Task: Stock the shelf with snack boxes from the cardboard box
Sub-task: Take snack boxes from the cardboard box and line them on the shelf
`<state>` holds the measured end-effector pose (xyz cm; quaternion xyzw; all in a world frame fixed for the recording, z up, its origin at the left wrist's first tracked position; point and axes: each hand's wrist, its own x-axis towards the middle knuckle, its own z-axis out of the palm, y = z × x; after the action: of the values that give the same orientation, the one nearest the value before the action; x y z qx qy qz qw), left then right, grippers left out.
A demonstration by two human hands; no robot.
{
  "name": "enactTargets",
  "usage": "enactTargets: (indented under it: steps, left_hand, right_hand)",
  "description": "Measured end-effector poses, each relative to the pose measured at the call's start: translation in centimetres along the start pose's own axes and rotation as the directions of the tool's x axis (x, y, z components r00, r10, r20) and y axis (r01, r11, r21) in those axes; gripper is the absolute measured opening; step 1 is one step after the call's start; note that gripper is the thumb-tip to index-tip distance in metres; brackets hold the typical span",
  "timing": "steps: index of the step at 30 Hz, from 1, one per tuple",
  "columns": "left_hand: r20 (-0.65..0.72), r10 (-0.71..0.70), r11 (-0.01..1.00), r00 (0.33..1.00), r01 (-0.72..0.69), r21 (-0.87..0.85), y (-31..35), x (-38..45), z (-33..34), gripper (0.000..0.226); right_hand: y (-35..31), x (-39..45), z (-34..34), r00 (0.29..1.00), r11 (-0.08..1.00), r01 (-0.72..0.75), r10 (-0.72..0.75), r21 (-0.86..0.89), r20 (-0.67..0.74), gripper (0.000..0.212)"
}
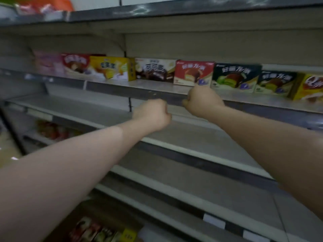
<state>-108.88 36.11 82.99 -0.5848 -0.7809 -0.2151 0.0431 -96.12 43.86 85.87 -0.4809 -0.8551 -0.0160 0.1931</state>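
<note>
right hand (202,100) curled into a loose fist, holding nothing, knuckles at the front lip of the grey metal shelf (157,89), just below the red cardboard snack box with a chocolate pie on its face (193,72). left hand (151,114) likewise curled shut and empty, hanging a little lower and to the left, in front of the bare grey shelf below (108,110).

on the upper shelf, one row of boxes standing upright, faces forward: pale pink box (47,62) far left, then another red pie box (76,64), yellow box (113,69), dark brown box (154,70), the red one by the right hand, two dark green boxes (235,76) (275,82), and a yellow-orange box (309,87) at the right edge. only a single row, with open shelf in front of it.

brown cardboard box of stock not clearly in view; blurred packets (97,231) at the bottom edge, too smeared to say what holds them.

judging by this: first row placed, neither hand carrying a box, lower shelves unfilled, so probably early to midway, with much stocking left.
</note>
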Motion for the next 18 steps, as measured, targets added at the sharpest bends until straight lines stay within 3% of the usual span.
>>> enactTargets:
  steps: [5, 8, 14, 18]
  left_hand:
    - [0.142, -0.181, 0.983, 0.973, 0.18, 0.025, -10.6, -7.0, 0.6, 0.016]
    - [0.222, -0.29, 0.956, 0.931, 0.291, 0.029, -19.2, -12.3, 1.4, 0.02]
    - [0.379, -0.406, 0.892, 0.831, 0.451, -0.034, -35.3, -21.3, 2.4, 0.021]
    - [0.394, -0.454, 0.845, 0.8, 0.527, -0.096, -43.1, -23.1, 3.0, 0.027]
  right_hand:
    - [-8.9, -3.5, 6.4, 0.972, 0.998, -0.001, -0.013, 0.058, 0.235, 0.034]
    - [-15.9, -6.2, 11.0, 0.945, 0.983, 0.045, -0.099, 0.178, 0.311, 0.035]
    - [-30.5, -10.7, 21.5, 0.864, 0.963, 0.012, -0.146, 0.27, 0.481, 0.03]
    - [-37.1, -12.1, 27.1, 0.823, 0.968, -0.028, -0.12, 0.251, 0.555, 0.028]
